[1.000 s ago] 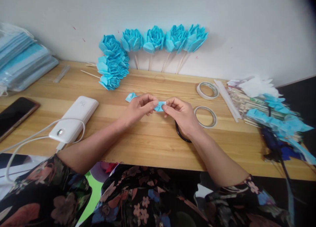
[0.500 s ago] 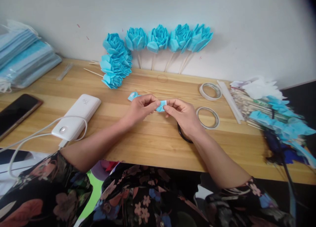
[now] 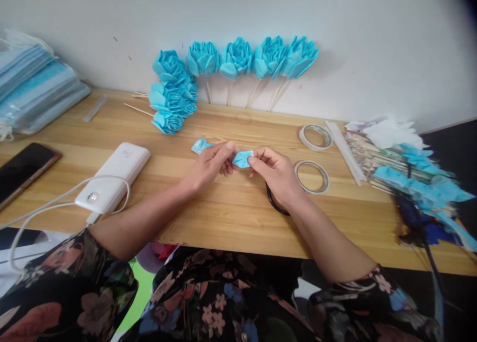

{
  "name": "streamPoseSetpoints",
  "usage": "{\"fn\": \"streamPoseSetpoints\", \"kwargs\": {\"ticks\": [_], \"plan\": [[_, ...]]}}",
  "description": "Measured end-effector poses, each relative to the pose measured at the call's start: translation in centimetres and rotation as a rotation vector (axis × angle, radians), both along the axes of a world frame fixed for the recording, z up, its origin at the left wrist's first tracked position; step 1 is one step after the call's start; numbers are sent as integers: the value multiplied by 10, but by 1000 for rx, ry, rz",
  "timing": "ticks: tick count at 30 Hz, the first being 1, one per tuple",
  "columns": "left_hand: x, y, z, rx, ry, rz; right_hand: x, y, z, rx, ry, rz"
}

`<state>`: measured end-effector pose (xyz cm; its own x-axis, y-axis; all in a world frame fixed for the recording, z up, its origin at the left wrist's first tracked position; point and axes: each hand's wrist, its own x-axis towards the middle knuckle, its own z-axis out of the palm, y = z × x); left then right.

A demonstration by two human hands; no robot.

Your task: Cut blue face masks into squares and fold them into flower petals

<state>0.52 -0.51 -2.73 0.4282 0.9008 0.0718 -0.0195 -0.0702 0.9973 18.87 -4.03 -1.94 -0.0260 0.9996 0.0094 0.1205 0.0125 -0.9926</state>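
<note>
- Head view, left hand (image 3: 206, 167): thumb raised clear of the folded blue piece, fingers curled below; whether these touch its left end, cannot tell.
- Head view, right hand (image 3: 278, 175): thumb and fingertips pinching the folded blue piece (image 3: 242, 159) by its right end.
- Position of piece: held above the wooden tabletop (image 3: 208, 213), between the two hands; from the right-hand pinch it points leftward, toward the left fingers. Longer way roughly side to side; creases visible on its face. Right hand nearer, being in contact; left hand just beside the free end.
- Second blue piece (image 3: 201, 145): on the tabletop, just beyond the left hand.
- Black loop (image 3: 275, 206): partly hidden beneath the right hand.
- Two tape rolls, upper (image 3: 312, 145) and lower (image 3: 327, 177): lying flat, to the right.
- Blue flowers on sticks: four leaning at the wall (image 3: 236, 58), a cluster lying to the left (image 3: 164, 96).
- White power bank (image 3: 115, 175), cable attached; dark phone (image 3: 28, 171) at far left.
</note>
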Motion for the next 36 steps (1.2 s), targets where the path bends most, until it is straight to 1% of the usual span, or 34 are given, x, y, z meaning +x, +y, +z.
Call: {"fn": "streamPoseSetpoints", "kwargs": {"ticks": [4, 7, 11, 14, 19, 23, 29, 36], "plan": [[0, -1, 4, -31, 62, -77, 0, 1, -1, 16, 35, -16], [1, -1, 3, -37, 102, -93, -1, 1, -1, 24, 57, -20], [1, 0, 0, 4, 123, -60, -2, 1, -1, 22, 70, -22], [2, 0, 2, 46, 136, -36, -2, 1, -1, 14, 59, -32], [3, -3, 6, 34, 120, -47, -1, 2, -4, 21, 73, -35], [6, -4, 3, 53, 122, -20, -1, 3, -8, 29, 69, -10], [4, -1, -3, -33, 49, -9, -3, 1, -5, 1, 51, -2], [4, 0, 0, -67, -2, 25, -2, 0, -1, -34, 7, 52]]}}
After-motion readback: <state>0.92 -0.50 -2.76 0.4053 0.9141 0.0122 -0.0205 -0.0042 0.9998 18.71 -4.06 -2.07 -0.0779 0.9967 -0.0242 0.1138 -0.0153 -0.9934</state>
